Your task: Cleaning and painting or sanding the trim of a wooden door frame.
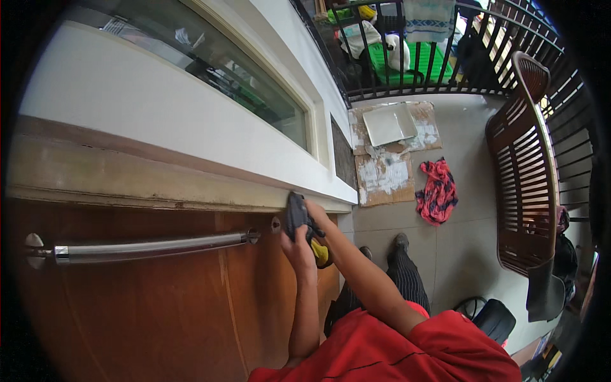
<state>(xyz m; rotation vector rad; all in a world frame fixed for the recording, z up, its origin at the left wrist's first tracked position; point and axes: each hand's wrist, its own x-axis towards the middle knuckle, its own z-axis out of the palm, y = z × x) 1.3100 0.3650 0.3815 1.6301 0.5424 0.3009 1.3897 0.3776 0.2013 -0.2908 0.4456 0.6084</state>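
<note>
You have both hands up at the right end of the wooden door (159, 305), just right of where the long metal handle bar (153, 245) ends. Your left hand (298, 249) is wrapped around the dark grey power tool (296, 215), fingers closed on its body, and your right hand (316, 219) comes over from the far side to clamp on the same tool, near its yellow part (320, 253). The tool's top sits right under the pale ledge (159, 184) that runs above the door, touching or almost touching it; you cannot tell which from this angle, nor can you see the working tip.

As for progress, the handle bar looks mounted at both ends already, and a small round fitting (275, 224) shows just left of the tool. Whatever you are driving or drilling at this corner seems to be in hand now, not finished. To the right, flattened cardboard (385, 178) and a red patterned cloth (438, 191) lie on the tiled floor, with a slatted wooden bench (525, 184) further right
</note>
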